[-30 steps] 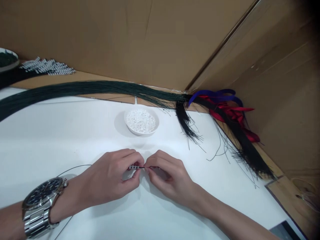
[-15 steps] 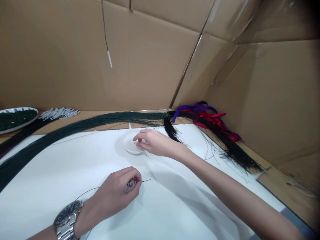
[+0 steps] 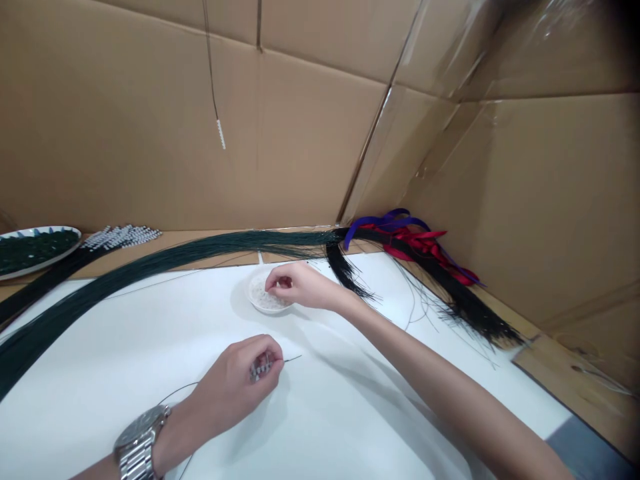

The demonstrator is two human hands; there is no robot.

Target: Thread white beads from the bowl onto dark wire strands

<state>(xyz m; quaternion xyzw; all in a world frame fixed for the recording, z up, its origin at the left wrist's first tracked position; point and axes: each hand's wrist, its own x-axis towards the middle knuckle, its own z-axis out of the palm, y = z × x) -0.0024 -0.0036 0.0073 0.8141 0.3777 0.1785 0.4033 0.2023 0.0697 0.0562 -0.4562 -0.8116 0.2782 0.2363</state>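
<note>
My left hand, with a metal watch on its wrist, pinches a thin dark strand whose tip sticks out to the right of the fingertips. Small white beads show inside the curl of its fingers. Over a small white dish of tiny pale beads, my right hand has its thumb and forefinger pressed together at the contents. Whatever lies between those fingertips is too small to make out.
Behind the dish runs a long dark green strand bundle. Red ribbon and purple ribbon lie at its right end. Bead-tipped strands and a plate sit far left. A beaded strand hangs before the cardboard wall.
My right thumb and forefinger have closed together at the dish. My left hand keeps its pinch on the strand. The view has tilted slightly upward.
</note>
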